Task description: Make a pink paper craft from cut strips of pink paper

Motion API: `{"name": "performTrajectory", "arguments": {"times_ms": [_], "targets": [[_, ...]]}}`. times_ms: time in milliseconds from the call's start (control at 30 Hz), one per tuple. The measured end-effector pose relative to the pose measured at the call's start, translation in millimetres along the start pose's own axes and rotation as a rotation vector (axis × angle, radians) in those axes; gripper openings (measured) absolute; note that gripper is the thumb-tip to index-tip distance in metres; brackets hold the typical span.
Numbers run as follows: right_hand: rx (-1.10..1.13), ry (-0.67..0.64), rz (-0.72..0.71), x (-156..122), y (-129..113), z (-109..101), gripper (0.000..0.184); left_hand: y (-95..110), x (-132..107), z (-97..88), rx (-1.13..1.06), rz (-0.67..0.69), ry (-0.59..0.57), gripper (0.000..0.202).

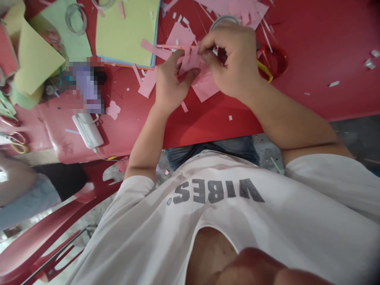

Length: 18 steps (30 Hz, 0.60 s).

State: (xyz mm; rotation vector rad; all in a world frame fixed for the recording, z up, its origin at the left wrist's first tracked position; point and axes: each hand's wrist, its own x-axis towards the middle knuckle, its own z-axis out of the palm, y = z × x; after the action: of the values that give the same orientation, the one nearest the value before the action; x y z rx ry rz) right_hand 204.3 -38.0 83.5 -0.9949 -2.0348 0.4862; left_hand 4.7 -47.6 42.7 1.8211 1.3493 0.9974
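Note:
My left hand (172,83) is curled round a pink paper strip (192,59), its thumb and fingers on either side of it. With thumb and forefinger pinched together, my right hand (234,59) grips the upper right end of the same pink paper. Beneath both hands lie more pink paper pieces (206,89), and a thin pink stick or rolled strip (170,46) lies just beyond my left fingers. Part of a tape roll (224,19) shows behind my right hand. The fold of paper between my fingers is partly hidden.
Yellow paper sheets (126,31) are stacked at the upper left, near a tape roll (75,19). A white power bank (88,130) with a cable lies left. Scissors with yellow handles (265,71) sit by my right wrist. Another person's arm (14,178) shows at far left, beside a red chair (59,221).

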Motion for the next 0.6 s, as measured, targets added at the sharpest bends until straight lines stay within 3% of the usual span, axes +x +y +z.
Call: {"name": "performTrajectory", "arguments": {"times_ms": [100,233,467,600], "targets": [[-0.075,-0.033,-0.008,0.5,4.4,-0.3,0.021,1.6,0.6,-0.8,0.112,0.133,0.143,0.035],[-0.205,-0.077,-0.012,1.1,8.2,0.1,0.017,3.6,3.2,-0.6,0.14,0.233,0.145,0.024],[-0.311,-0.156,-0.061,0.6,10.1,1.2,0.015,6.2,0.4,0.5,0.149,0.206,0.12,0.013],[-0.225,-0.044,-0.027,0.0,2.8,-2.1,0.021,2.9,1.5,3.1,0.059,0.161,0.144,0.021]]}}
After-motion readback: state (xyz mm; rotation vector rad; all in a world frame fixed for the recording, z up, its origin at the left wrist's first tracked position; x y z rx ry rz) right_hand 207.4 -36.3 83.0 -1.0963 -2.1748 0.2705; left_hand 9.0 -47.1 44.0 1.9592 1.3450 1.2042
